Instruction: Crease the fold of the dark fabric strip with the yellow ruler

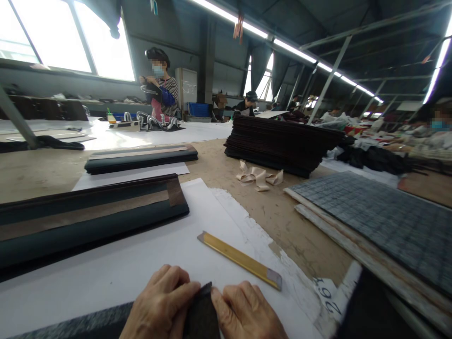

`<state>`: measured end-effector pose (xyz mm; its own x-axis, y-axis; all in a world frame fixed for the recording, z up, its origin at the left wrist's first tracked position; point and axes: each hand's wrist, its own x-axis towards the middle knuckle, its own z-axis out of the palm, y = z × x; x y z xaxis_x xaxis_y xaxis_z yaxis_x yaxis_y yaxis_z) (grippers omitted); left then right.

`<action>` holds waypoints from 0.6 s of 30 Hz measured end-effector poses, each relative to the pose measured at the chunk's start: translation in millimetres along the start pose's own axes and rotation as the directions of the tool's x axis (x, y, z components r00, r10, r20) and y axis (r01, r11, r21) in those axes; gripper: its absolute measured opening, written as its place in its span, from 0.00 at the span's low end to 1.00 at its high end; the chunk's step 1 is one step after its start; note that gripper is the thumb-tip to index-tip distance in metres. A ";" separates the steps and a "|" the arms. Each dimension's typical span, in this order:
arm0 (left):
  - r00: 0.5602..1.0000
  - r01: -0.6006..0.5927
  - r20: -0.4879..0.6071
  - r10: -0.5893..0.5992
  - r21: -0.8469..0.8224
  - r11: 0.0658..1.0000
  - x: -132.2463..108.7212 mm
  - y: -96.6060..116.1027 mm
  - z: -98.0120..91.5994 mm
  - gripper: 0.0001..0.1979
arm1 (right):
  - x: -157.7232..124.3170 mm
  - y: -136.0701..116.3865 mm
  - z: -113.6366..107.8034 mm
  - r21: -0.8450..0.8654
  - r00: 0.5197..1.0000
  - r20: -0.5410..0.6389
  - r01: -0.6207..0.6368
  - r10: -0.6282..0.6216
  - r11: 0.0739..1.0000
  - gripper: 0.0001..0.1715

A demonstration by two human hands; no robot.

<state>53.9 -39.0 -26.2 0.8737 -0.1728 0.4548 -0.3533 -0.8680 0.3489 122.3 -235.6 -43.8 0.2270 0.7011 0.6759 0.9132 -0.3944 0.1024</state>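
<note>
Dark fabric (201,310) lies at the near edge of the desk (282,221), on white paper (141,263), pressed between both hands. Left hand (160,306) and right hand (247,313) flank its raised corner, fingers (183,288) curled close and pinching or flattening it; the low view hides which. Folding or aligning seems the step in hand; the next move calls for steady pressure along the edge. A brass ruler (240,259) lies just beyond, untouched.

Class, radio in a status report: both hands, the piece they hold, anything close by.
Left hand and right hand both pinch the dark fabric piece. It lies on white paper. Brass ruler just beyond the right hand, not touching.
</note>
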 end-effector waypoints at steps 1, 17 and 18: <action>1.000 -0.014 -0.004 0.014 0.010 1.000 -0.2 0.1 0.3 0.14 | 0.3 0.1 -0.2 0.006 1.000 0.006 -0.002 0.002 1.000 0.14; 0.980 -0.197 -0.001 0.198 0.103 0.975 -0.5 1.6 9.9 0.15 | -0.4 4.7 4.4 0.017 1.000 -0.017 0.003 -0.003 1.000 0.13; 0.976 -0.218 0.005 0.219 0.116 0.969 -0.3 0.4 10.5 0.15 | -0.8 5.8 3.8 0.065 1.000 -0.015 -0.014 0.015 0.998 0.14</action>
<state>56.9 -44.2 -34.8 0.7768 -0.3607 0.5162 -0.4940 -0.8574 0.1442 128.7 -236.2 -46.5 0.2354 0.6860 0.6885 0.9301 -0.3645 0.0451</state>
